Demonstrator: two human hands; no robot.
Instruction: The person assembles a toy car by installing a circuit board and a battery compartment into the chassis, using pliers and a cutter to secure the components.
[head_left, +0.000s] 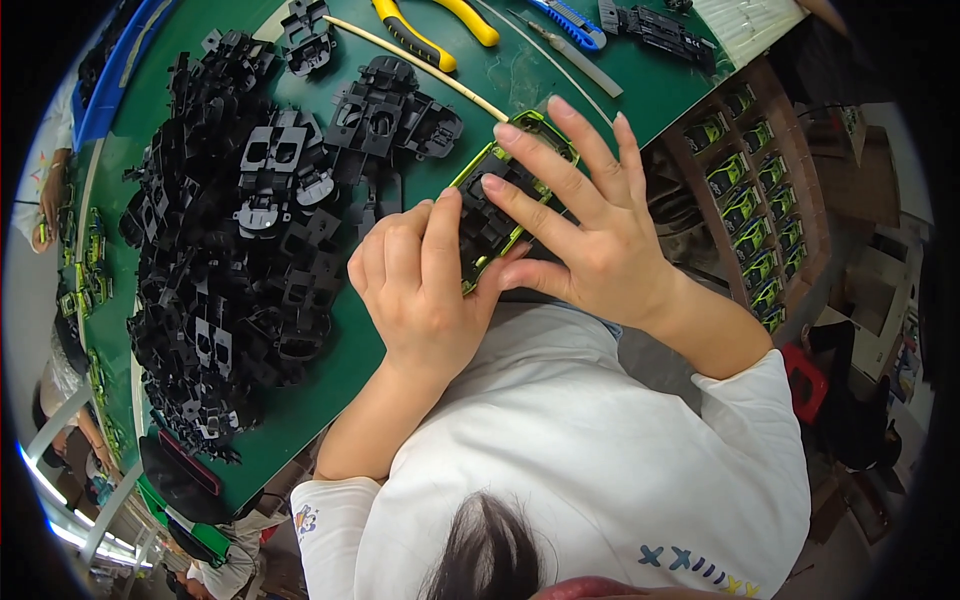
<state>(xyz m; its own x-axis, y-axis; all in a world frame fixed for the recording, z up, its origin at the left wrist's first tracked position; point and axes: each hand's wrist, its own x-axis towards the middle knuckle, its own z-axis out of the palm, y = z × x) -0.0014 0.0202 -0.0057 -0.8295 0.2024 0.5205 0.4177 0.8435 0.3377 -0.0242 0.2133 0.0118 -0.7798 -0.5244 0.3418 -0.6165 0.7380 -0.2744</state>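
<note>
Hair hangs nearest. Left hand and right hand hold one green-edged shell, likely to steady it.

A lime-green shell, long and open side up, has a black insert sitting within its rim. It slants, far end to the right, near the edge of the worktop, partly covered by fingers.
</note>
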